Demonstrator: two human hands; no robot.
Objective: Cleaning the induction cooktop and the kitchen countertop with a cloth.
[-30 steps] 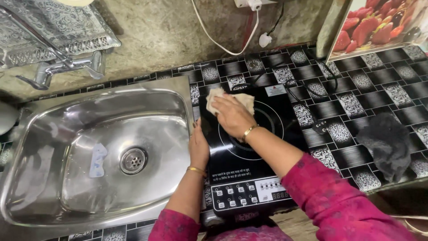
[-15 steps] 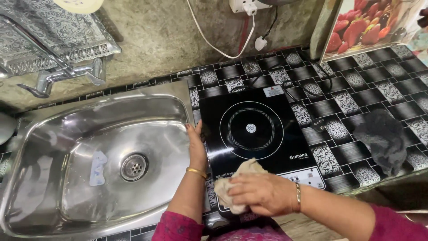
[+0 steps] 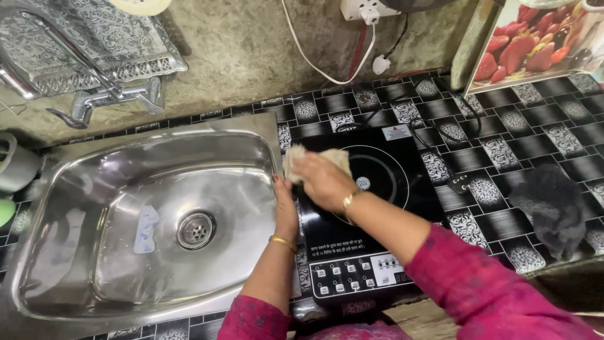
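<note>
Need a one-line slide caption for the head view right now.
Right hand presses a cloth on the black induction cooktop while the left hand rests at its edge beside the steel sink.

steel sink (image 3: 75, 252), tap (image 3: 94, 101), dark rag (image 3: 553, 208)

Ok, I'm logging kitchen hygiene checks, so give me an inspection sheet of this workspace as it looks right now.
Surface: black-and-white patterned tile counter.
Job's things: black induction cooktop; beige cloth on its far left corner.
Clutter: dark rag on the counter at the right.
Hands: right hand presses the cloth; left hand braces the cooktop's left edge.
Cables: white cord hanging from wall socket; black cord on the counter.
Surroundings: steel sink, tap.
</note>
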